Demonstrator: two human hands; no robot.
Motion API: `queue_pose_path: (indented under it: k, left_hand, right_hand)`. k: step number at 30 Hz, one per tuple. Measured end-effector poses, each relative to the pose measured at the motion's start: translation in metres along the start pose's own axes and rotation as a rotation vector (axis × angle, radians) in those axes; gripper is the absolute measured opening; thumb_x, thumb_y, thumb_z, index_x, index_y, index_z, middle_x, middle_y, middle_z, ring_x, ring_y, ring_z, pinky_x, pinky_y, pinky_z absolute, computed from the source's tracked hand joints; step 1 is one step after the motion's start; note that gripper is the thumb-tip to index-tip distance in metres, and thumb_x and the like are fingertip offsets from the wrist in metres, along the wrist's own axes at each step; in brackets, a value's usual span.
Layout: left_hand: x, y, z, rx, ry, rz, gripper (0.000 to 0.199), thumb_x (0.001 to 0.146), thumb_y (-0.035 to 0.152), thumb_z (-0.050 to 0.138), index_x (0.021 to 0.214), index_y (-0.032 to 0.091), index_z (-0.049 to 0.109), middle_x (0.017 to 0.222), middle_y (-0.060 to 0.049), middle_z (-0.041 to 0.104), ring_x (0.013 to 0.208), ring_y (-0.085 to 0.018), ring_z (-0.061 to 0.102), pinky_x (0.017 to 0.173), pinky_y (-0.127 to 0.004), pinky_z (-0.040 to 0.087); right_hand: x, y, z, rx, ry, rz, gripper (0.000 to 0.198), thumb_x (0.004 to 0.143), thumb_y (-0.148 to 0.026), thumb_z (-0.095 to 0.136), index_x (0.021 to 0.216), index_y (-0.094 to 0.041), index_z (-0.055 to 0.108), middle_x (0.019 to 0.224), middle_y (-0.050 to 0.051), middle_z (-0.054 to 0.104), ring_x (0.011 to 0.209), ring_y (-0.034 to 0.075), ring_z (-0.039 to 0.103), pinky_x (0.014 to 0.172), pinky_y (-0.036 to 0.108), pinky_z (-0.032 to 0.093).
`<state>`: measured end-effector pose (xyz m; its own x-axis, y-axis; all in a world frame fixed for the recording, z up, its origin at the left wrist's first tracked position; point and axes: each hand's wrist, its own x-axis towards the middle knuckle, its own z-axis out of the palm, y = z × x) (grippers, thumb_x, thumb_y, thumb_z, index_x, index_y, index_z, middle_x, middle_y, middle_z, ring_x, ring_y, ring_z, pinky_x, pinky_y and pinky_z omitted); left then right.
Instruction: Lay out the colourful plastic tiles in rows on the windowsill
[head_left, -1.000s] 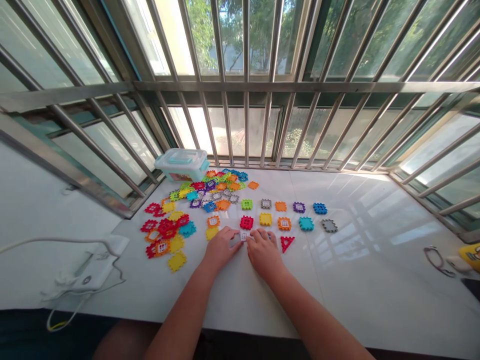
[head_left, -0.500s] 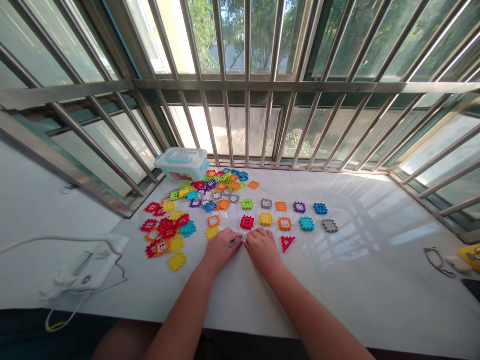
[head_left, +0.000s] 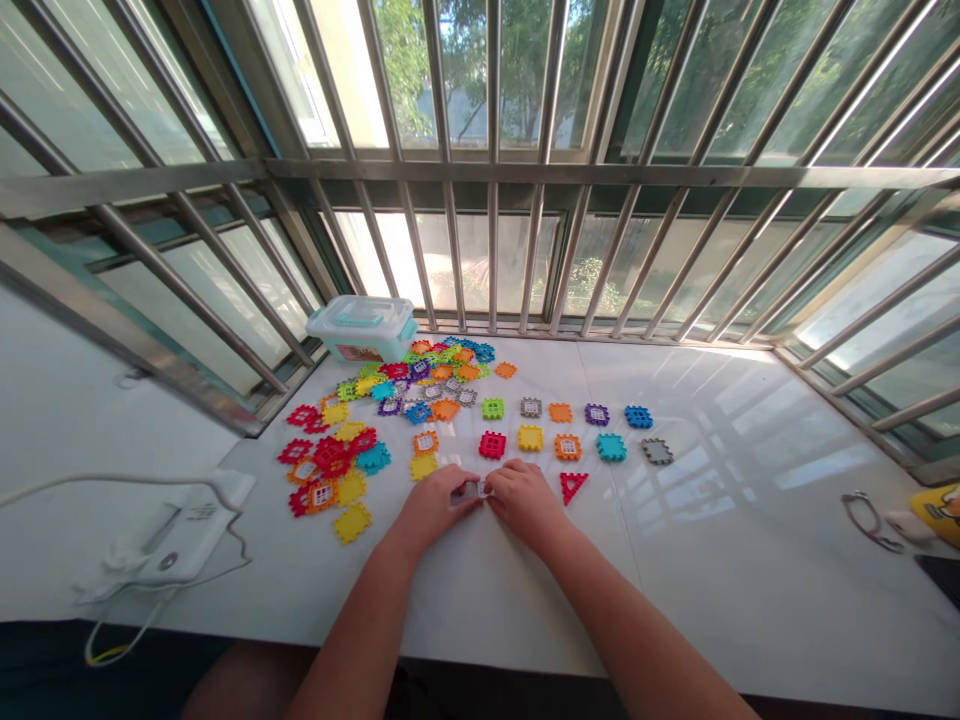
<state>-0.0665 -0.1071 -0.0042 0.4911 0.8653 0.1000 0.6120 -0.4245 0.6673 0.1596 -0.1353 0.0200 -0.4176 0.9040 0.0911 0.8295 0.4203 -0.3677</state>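
Where both sets of fingertips meet, a small grey-white plastic window tile (head_left: pixel 470 490) is pinched between left hand (head_left: pixel 433 508) and right hand (head_left: pixel 527 502), beside a red triangular plastic tile (head_left: pixel 573 486).

No legible text, brand, number or sign appears in this view. The pale teal plastic storage box (head_left: pixel 363 328) at the far left corner of the white sill carries a coloured label on its front wall, too small and blurred to read. The white electrical device with cable (head_left: pixel 171 535) near the left edge shows faint dark markings on its top face, also unreadable. The small grey-and-white plastic tile (head_left: pixel 469 491) pinched between both hands bears a window-grid pattern, not lettering.
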Motion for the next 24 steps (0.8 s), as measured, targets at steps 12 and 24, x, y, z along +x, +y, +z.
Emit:
queue_pose_path:
  k: [12,24]
  left_hand:
    - [0.005,-0.005,-0.003,0.0,-0.054,0.028,0.034,0.094,0.051,0.075,0.12,0.03,0.081,0.094,-0.002,0.073,0.087,-0.02,0.066,0.081,-0.03,0.049]
    - [0.006,0.007,-0.01,0.049,-0.064,-0.011,0.027,0.09,0.04,0.076,0.114,0.029,0.08,0.09,-0.001,0.072,0.083,-0.018,0.065,0.074,-0.028,0.045]
  right_hand:
    - [-0.002,0.004,0.002,0.025,0.009,0.0,0.015,0.095,-0.019,0.073,0.108,-0.026,0.075,0.11,0.003,0.08,0.12,0.025,0.064,0.102,0.038,0.044]
    - [-0.012,-0.003,-0.004,0.037,0.044,0.121,0.021,0.094,-0.024,0.076,0.115,-0.025,0.072,0.113,0.005,0.078,0.12,0.028,0.062,0.101,0.039,0.044]
